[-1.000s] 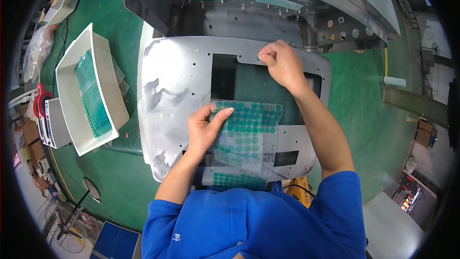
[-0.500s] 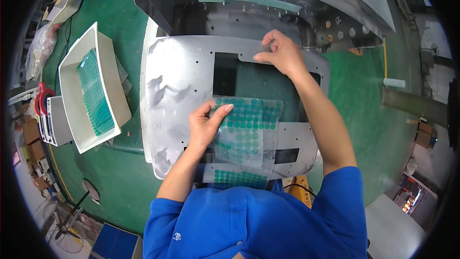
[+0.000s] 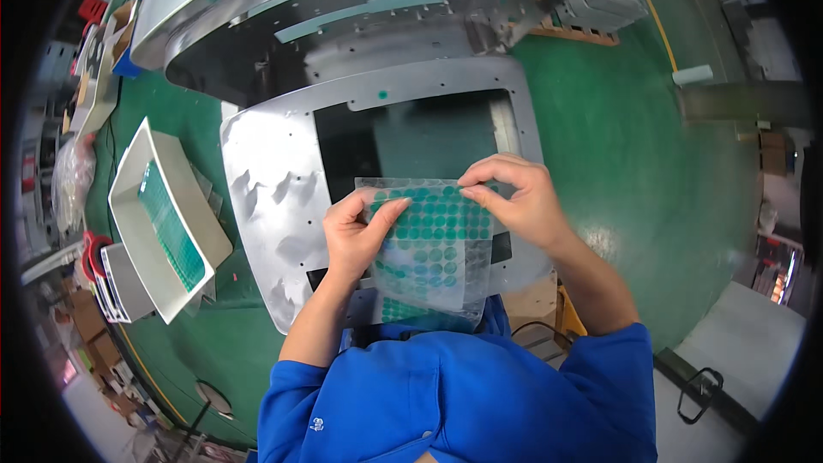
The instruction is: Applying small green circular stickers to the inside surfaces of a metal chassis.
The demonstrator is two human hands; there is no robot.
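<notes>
A clear sheet of green round stickers (image 3: 433,227) hangs in front of my chest, curling at its lower end. My left hand (image 3: 353,236) pinches its upper left part between thumb and fingers. At the sheet's upper right edge, my right hand (image 3: 527,206) closes thumb and forefinger on a green round sticker; whether that sticker has lifted off the backing is too small to tell. Beyond both hands lies a flat silver metal panel (image 3: 266,154) with large cut-outs and small holes. One green dot (image 3: 382,94) sits on the panel near its far edge.
A large curved metal housing (image 3: 343,51) stands behind the panel. To the left, a cream plastic bin (image 3: 141,231) holds more green sticker sheets (image 3: 171,227). A red-handled tool (image 3: 94,253) lies beside it. Grey equipment (image 3: 604,0) stands at the back right on the green floor.
My right hand has come back from the panel's far edge to the sheet and pinches there. A green dot now shows where that hand was. The whole view has turned somewhat.
</notes>
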